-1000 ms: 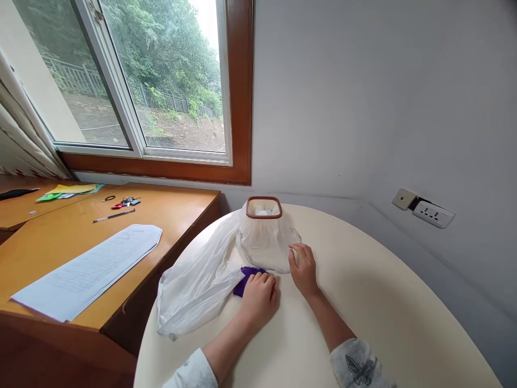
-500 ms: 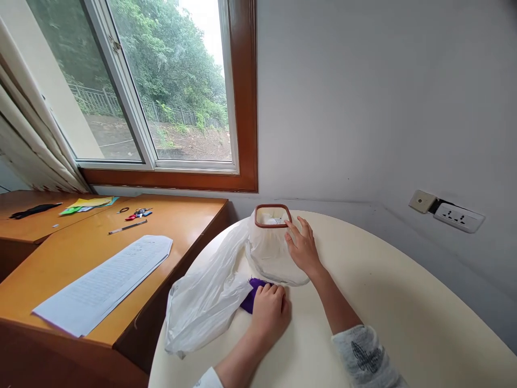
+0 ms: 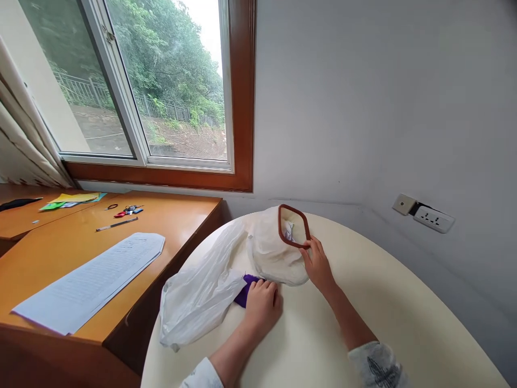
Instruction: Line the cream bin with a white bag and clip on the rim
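Observation:
A brown rounded-square frame [image 3: 279, 229] tilts to the right atop a whitish, see-through, bag-like body [image 3: 269, 253] on the round table. Through its opening shows a crumpled white piece [image 3: 289, 230] with dark marks; its kind is unclear. My right hand [image 3: 319, 265] pinches the frame's lower right corner between thumb and fingers. My left hand [image 3: 263, 307] rests on the table with curled fingers over a purple cloth [image 3: 242, 296], whose frayed edge pokes out on the left. A thin white plastic bag [image 3: 197, 296] lies spread beside the cloth, touching it.
The cream round table [image 3: 323, 345] stands against the wall. Left of it, a wooden desk [image 3: 186, 207] holds a stack of papers [image 3: 92, 280], a pen [image 3: 117, 224], keys [image 3: 129, 211] and coloured sheets [image 3: 75, 199]. A wall socket [image 3: 434, 218] is at the right.
My right hand has gone from touching the frame with spread fingers to gripping its corner. The frame has tipped and shifted right. My left hand stays on the purple cloth.

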Motion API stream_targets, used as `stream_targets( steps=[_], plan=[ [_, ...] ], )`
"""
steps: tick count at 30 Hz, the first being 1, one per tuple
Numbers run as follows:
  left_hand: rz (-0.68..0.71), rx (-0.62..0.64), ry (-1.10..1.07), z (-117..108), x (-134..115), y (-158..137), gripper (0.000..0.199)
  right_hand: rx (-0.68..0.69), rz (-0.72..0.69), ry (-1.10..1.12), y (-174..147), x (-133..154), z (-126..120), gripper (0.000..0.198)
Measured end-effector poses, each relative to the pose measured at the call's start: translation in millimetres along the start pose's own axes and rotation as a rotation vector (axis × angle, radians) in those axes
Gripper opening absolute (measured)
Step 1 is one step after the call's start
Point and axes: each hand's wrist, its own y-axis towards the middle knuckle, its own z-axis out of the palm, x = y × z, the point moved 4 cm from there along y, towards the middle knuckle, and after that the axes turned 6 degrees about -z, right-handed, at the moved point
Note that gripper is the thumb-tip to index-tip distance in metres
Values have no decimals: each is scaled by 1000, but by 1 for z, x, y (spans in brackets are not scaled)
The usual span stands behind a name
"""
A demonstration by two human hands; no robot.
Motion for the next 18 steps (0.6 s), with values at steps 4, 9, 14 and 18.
stream_targets(
  steps=[4,9,14,18],
  plan=[
    [7,-19,-58,-4,0,-2,17,-127,88,75,-45,-27,-19,20],
    [7,-69,-140,-10,1,-3,20,-271,274,204,-87,-36,-48,26],
    [44,-178,-404,-16,1,-9,31,-281,307,213,-112,-25,-70,26],
    [83,-180,-537,-17,-3,-13,56,-245,259,203,-121,-12,-80,25]
  ],
)
